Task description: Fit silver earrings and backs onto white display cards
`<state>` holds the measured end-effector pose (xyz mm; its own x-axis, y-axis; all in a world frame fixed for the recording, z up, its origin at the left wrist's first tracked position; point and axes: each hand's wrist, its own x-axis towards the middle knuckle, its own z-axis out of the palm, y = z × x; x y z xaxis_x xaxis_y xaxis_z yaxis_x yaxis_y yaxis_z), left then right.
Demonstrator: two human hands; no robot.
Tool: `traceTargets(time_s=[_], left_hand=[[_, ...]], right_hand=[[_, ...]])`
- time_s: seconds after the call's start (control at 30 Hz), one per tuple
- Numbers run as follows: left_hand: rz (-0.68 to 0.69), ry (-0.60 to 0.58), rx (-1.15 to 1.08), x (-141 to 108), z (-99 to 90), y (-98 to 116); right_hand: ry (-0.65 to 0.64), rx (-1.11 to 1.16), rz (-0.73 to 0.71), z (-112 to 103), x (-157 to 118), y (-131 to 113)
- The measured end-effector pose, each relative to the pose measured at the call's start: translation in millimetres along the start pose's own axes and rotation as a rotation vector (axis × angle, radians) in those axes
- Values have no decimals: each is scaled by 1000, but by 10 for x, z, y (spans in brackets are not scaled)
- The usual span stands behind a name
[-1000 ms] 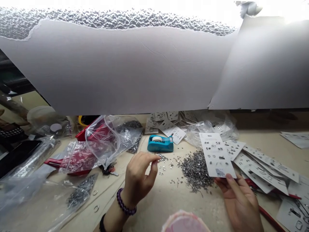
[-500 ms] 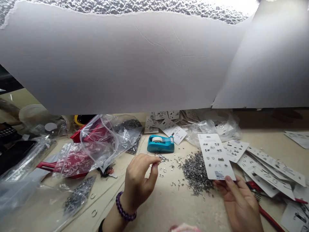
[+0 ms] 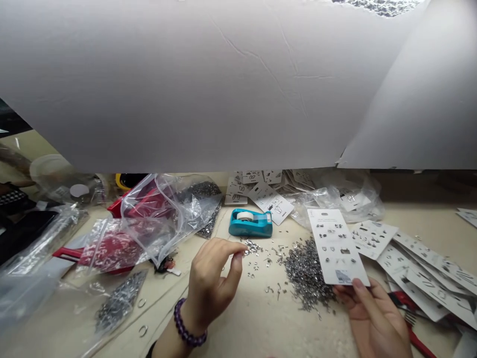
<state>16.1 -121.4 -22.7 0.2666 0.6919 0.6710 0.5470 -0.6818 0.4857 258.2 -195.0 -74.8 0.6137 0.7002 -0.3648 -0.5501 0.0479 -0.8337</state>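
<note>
Between the thumb and fingers of my right hand point(image 3: 376, 318) is the lower edge of a white earring card point(image 3: 331, 248), upright and facing me, with rows of small earrings on it. My left hand point(image 3: 216, 283) hovers over the table with thumb and forefinger drawn into a pinch. Whatever is at those fingertips is too small to make out. Just beyond them lie scattered tiny metal earring backs point(image 3: 252, 246). A dark heap of small metal earring pieces point(image 3: 307, 273) spreads between my hands, partly behind the card.
A blue tape dispenser point(image 3: 250, 223) stands past my left hand. More earring cards point(image 3: 421, 273) overlap at the right, over a red-handled tool point(image 3: 419, 343). Clear plastic bags point(image 3: 171, 214) and a red scoop point(image 3: 69, 252) crowd the left. A large white panel point(image 3: 186, 89) hangs across the top.
The view has tilted and shifted slightly, so the panel's torn upper edge has mostly left the frame. Both hands keep nearly the same pose, the right still gripping the card.
</note>
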Motion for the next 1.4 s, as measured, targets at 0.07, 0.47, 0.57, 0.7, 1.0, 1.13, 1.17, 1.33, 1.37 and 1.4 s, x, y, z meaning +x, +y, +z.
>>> traceTargets(time_s=[0.07, 0.47, 0.57, 0.7, 1.0, 1.13, 1.17, 1.33, 1.37, 1.4], left_hand=[[-2, 1, 1, 1, -1, -2], [67, 27, 4, -17, -24, 51], [74, 36, 0, -15, -36, 61], [80, 41, 8, -11, -40, 67], [100, 45, 6, -9, -44, 83], [110, 43, 1, -12, -47, 94], [108, 37, -1, -13, -45, 97], [121, 26, 1, -6, -34, 104], [123, 27, 5, -4, -34, 104], [122, 28, 7, -3, -36, 104]], right_hand=[[-2, 0, 7, 15, -9, -8], [-47, 2, -12, 66, -103, -71], [-41, 5, -14, 59, -106, -80], [-36, 3, -19, 52, -93, -70], [-54, 24, -56, 29, -87, -70], [-56, 29, -80, 8, -94, -81], [-57, 29, -87, 1, -95, -80], [-64, 27, -83, -7, -92, -68], [-66, 23, -78, -4, -92, -67], [-67, 21, -77, -1, -92, -67]])
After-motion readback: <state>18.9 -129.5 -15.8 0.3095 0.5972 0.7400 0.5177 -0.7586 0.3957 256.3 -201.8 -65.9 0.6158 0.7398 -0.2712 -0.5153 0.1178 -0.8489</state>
